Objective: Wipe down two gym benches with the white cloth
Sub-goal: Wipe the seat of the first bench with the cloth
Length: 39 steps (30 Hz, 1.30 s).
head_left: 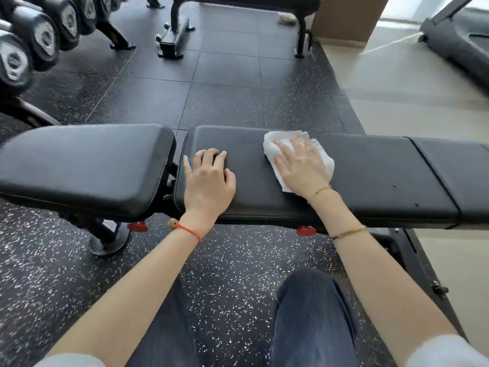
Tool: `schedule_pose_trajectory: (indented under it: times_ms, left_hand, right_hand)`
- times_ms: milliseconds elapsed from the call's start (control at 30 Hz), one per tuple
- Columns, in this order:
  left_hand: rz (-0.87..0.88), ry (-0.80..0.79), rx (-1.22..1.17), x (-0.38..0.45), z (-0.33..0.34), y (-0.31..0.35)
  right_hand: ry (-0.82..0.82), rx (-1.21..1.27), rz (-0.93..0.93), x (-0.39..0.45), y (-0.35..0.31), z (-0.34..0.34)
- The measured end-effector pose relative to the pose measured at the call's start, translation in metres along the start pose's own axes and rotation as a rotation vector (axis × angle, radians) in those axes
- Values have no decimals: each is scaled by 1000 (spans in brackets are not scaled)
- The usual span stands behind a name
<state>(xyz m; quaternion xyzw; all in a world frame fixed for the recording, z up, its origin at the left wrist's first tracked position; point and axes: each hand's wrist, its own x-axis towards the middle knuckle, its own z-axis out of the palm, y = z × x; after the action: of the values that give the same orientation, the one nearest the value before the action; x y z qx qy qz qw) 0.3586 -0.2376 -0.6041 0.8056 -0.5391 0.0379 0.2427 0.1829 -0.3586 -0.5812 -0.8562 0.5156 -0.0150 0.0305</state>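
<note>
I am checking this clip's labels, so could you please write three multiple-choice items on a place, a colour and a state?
1. Where does the crumpled white cloth lie?
A. on the long black padded bench pad
B. on the floor
C. on the treadmill

2. What colour is the string bracelet on the left wrist?
A. blue
B. red
C. green

3. How is the right hand?
A. clenched, empty
B. hanging idle
C. flat, pressing the cloth

Answers: 1 A, the cloth rests on the pad; 2 B, the string is red; 3 C, the spread fingers lie on the cloth.
</note>
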Motion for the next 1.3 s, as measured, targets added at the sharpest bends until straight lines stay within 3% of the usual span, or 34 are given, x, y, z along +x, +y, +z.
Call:
schedule_pose_trajectory:
  times_ms: [200, 267, 367, 467, 600, 700, 867, 1000, 1167, 1300]
  left_hand:
    - [0, 60, -16, -1, 1, -2]
    - [5, 72, -16, 0, 1, -2]
    - [5, 84, -8, 0, 0, 1]
    - [-2, 84, -6, 1, -1, 2]
    - [5, 92, -35, 0, -1, 2]
    - [10, 84, -37, 1, -1, 0]
    - [10, 82, -28, 1, 0, 0]
    - [-2, 79, -21, 0, 1, 1]
    - [7, 68, -34, 1, 1, -1]
    - [11, 64, -32, 1, -1, -2]
  right_hand:
    - [73, 48, -378, -44, 2, 6]
    - [68, 90, -376, -45, 27, 5]
    - [68, 40, -215, -13, 56, 0]
    - [37, 14, -135, 25, 44, -5]
    - [3, 82, -339, 10, 5, 1]
    - [22, 105, -471, -21, 16, 3]
    - [35, 95, -369, -6, 80, -1]
    - [7, 60, -248, 33, 63, -2]
    - [8, 79, -414, 11, 16, 4]
    - [51, 94, -549, -28, 26, 7]
